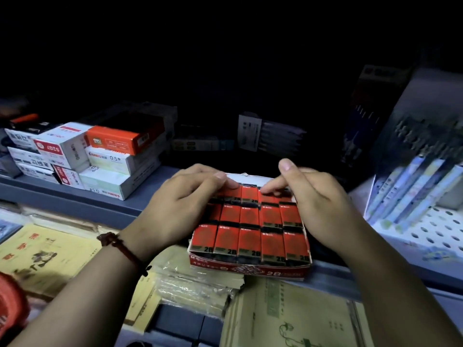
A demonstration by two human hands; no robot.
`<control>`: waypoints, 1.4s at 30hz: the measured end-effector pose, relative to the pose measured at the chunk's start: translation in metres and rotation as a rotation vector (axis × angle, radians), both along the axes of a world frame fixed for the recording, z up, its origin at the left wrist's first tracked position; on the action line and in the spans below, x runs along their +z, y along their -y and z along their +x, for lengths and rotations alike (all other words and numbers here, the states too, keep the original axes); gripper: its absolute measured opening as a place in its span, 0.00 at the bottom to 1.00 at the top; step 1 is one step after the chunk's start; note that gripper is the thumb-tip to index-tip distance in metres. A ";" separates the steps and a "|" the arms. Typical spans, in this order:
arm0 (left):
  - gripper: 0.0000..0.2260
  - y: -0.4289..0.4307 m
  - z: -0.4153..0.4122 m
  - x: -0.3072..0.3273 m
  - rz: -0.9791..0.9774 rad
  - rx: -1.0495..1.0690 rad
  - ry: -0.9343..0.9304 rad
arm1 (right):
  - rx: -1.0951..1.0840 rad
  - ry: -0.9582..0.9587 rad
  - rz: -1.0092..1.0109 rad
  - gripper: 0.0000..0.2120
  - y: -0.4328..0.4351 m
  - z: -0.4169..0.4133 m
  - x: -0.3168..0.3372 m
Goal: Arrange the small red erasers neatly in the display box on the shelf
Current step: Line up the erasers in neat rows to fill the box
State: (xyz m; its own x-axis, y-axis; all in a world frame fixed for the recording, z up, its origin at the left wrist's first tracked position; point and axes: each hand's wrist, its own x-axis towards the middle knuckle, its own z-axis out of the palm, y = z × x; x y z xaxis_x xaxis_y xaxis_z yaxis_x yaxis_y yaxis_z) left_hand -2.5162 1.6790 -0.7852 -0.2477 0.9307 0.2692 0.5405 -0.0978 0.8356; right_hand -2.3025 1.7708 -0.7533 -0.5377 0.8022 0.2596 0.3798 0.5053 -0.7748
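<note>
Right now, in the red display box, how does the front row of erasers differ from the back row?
The front row lies uncovered, five erasers side by side; the back row is partly hidden under the fingers of the left hand and right hand. The front row shows all its 2B marks; the back row shows few. Both hold the same red erasers inside the display box.

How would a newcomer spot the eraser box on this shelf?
Find the grey-blue shelf crossing the middle. At its front edge sits the display box. Unlike the white boxes stacked to its left, it is open-topped and red, packed with red erasers marked 2B.
</note>
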 end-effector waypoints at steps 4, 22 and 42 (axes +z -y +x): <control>0.15 -0.003 -0.001 0.000 0.027 -0.012 0.008 | 0.020 0.030 -0.041 0.28 0.001 0.004 0.000; 0.24 0.049 -0.003 0.008 -0.121 -0.256 0.104 | 0.317 0.187 -0.079 0.49 0.034 0.052 -0.002; 0.23 0.042 -0.006 -0.003 -0.027 -0.257 0.124 | 0.166 0.082 -0.120 0.41 0.028 0.037 -0.006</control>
State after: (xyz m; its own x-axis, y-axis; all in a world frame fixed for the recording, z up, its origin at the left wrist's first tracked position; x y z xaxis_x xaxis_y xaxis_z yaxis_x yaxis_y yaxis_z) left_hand -2.5223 1.6367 -0.7883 -0.0318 0.9735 0.2263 0.3944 -0.1958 0.8978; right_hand -2.2658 1.7423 -0.7591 -0.6805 0.7232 0.1176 0.3628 0.4721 -0.8034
